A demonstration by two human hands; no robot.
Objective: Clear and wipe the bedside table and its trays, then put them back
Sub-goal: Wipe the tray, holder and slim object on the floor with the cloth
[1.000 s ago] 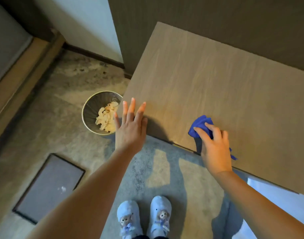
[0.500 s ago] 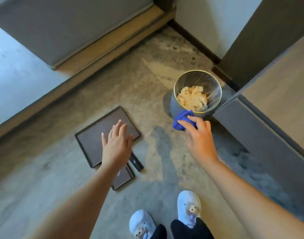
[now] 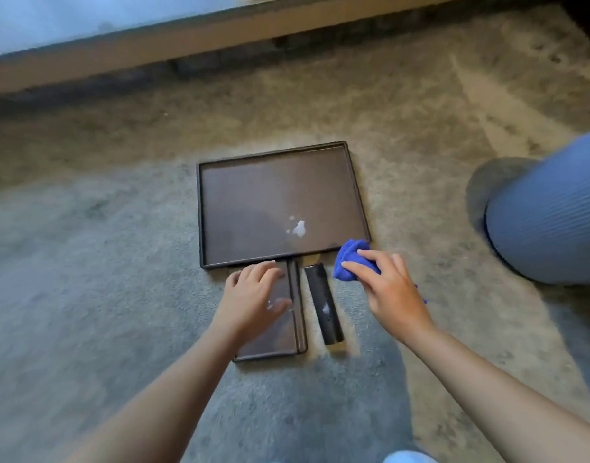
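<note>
A large dark tray point(image 3: 277, 202) lies flat on the carpet, with a white smear near its front right. Just in front of it lies a small dark tray point(image 3: 287, 339). My left hand point(image 3: 253, 299) rests on the small tray's far end, fingers spread and lightly bent. Beside that tray lies a black remote point(image 3: 323, 309) with a white spot on it. My right hand point(image 3: 387, 292) grips a bunched blue cloth point(image 3: 348, 259) at the large tray's front right corner.
Grey-beige carpet point(image 3: 103, 295) surrounds the trays. A wooden ledge point(image 3: 220, 31) below a pale surface runs along the back. A blue ribbed bin point(image 3: 551, 215) stands at the right edge. The bedside table is out of view.
The view swung from the table top down to the floor. My right hand carried the cloth from the table to the large tray's corner. My left hand dropped onto the small tray.
</note>
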